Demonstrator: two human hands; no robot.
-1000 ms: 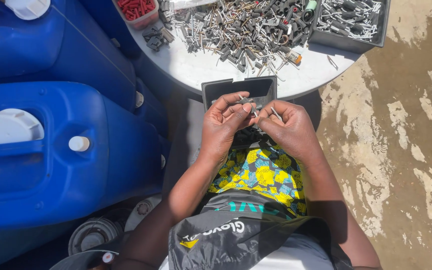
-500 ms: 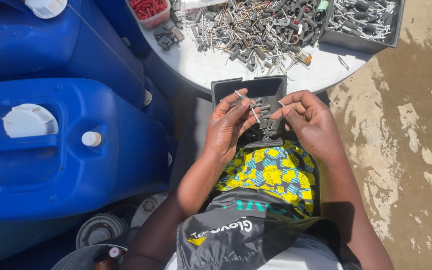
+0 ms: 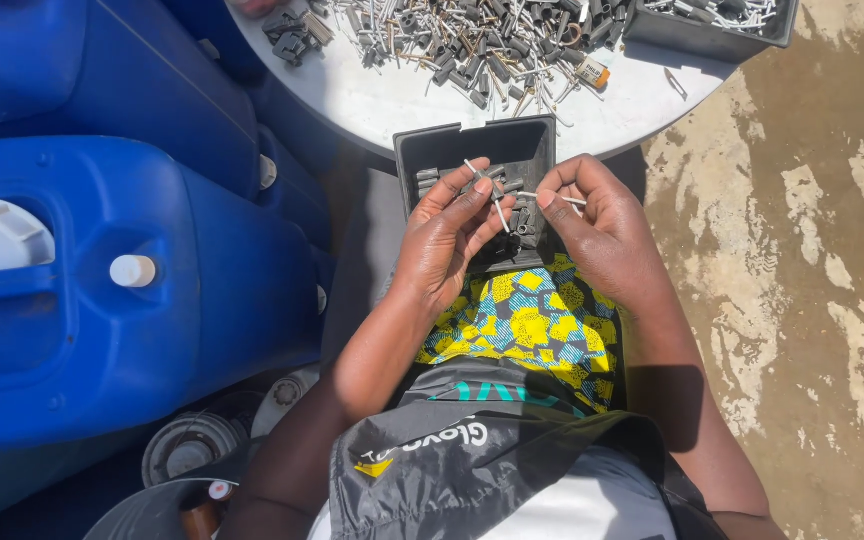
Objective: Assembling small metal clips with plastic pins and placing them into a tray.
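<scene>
My left hand [image 3: 442,235] pinches a thin metal pin [image 3: 492,195] between thumb and fingers, over a dark grey tray [image 3: 542,135] on my lap. My right hand [image 3: 602,225] holds another thin pin [image 3: 570,200] by its fingertips, a little to the right of the left one. The two hands are close but apart. Several small grey metal parts [image 3: 517,215] lie inside the tray under the hands. The tray rests on yellow-and-blue patterned cloth [image 3: 527,325].
A round white table [image 3: 402,95] ahead carries a heap of grey metal parts [image 3: 482,40] and a second dark tray [image 3: 712,30] at its right. Big blue plastic drums [image 3: 102,300] stand at the left. Concrete floor [image 3: 812,250] lies to the right.
The hands have drawn slightly apart, each with a pin. The view has shifted so the tray and table sit higher in the frame.
</scene>
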